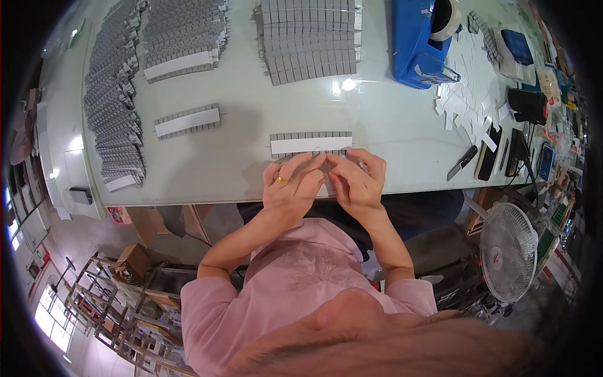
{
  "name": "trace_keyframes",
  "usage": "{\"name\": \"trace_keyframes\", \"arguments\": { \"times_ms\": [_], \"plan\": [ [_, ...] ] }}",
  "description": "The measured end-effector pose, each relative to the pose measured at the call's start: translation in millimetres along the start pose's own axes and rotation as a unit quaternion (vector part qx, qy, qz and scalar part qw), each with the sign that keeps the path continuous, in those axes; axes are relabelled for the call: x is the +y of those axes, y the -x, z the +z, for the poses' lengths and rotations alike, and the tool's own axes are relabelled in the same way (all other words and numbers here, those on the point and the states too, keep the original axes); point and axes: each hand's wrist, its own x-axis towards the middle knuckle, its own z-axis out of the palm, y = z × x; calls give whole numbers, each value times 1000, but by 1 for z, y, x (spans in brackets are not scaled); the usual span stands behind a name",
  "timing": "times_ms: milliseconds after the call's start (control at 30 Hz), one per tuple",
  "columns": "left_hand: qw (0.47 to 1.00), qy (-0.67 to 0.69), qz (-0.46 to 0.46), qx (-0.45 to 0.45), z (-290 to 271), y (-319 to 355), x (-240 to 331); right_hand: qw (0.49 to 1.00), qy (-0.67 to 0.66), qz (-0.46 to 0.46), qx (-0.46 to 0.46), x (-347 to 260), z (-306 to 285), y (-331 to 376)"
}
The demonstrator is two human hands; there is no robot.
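Near the front edge of the table lies a grey segmented strip [301,136] with a white paper strip [295,146] along its middle. Over its lower edge my left hand [292,185], with a ring on one finger, and my right hand [358,182] meet at the fingertips. Both are closed in a pinch. Whatever is between the fingers is too small to make out; a faint clear patch shows on the white strip by the fingertips. To the left lies a similar grey strip [188,121] with its own white strip.
Grey strips are piled at the left [113,94], at the back left [185,38] and at the back middle [311,44]. A blue tape dispenser [414,56] stands at the back right, beside scattered white paper slips [465,100]. A knife [463,162] lies near the right edge; a fan [507,251] stands below.
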Motion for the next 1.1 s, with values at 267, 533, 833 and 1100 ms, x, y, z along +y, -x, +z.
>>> {"name": "trace_keyframes", "arguments": {
  "times_ms": [267, 533, 833, 1100],
  "plan": [
    [1000, -12, 4, 3, 0, 0, -1, 1000, 5, -3, 3, 1, 0, 2],
    [999, 37, -5, 7, -8, 2, 0, 1000, -26, 14, -6, -2, -2, 4],
    [1000, 10, -17, 10, -17, 15, -12, 999, -22, -28, -16, -13, 10, -6],
    [1000, 12, -20, 8, -17, 16, -14, 999, -14, -26, -16, -12, 9, -5]
  ]
}}
